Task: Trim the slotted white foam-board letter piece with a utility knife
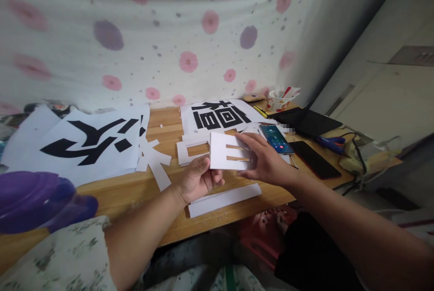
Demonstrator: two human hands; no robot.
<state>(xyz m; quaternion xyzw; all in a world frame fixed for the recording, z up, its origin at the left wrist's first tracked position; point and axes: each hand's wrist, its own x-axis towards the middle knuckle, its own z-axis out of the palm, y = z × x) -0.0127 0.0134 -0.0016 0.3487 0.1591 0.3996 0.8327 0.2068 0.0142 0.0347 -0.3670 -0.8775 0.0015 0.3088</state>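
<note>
beyond left grip (196, 180) and right grip (267, 159), both closed on slotted card (219, 150), a tub (276, 102) holds red-and-white items (289, 92).

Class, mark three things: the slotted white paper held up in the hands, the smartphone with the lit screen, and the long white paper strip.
Slotted white paper (233, 152): head view, bar between slots.
Lit smartphone (276, 139): head view, mid-screen.
Long white paper strip (225, 200): head view, mid-length.

The card (218, 151) is over the bench (163, 121); before it lies a paper strip (226, 199), behind it a sheet (222, 114), left of it a paper cutout (156, 163), right of it a phone (276, 138).
</note>
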